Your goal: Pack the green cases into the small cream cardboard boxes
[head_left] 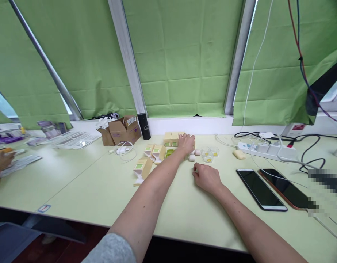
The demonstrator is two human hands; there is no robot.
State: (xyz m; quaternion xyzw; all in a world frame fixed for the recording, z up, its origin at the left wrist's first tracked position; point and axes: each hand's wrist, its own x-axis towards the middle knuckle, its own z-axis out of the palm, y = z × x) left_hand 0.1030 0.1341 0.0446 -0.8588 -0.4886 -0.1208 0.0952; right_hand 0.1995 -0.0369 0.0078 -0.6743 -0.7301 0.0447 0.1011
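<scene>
My left hand (186,143) reaches to the far side of the table, its fingers closed over a small cream box (194,140) at the right end of a row. More cream boxes (171,139) stand just left of it. Nearer lie open cream cartons (143,166) with green squares and flaps folded out. Bright green pieces (169,152) sit partly behind my left forearm. My right hand (208,177) rests on the table, fingers curled in a loose fist with no object showing. Beyond it are small white-pink cylinders (192,157) and clear round cups (208,157) with yellow centres.
A cardboard box (124,131) and a black bottle (144,126) stand at the back left. Two phones (261,190) lie at right, near a power strip (267,149) with tangled cables. A small tan item (239,154) lies beside it. Another person's hand (2,162) is at far left.
</scene>
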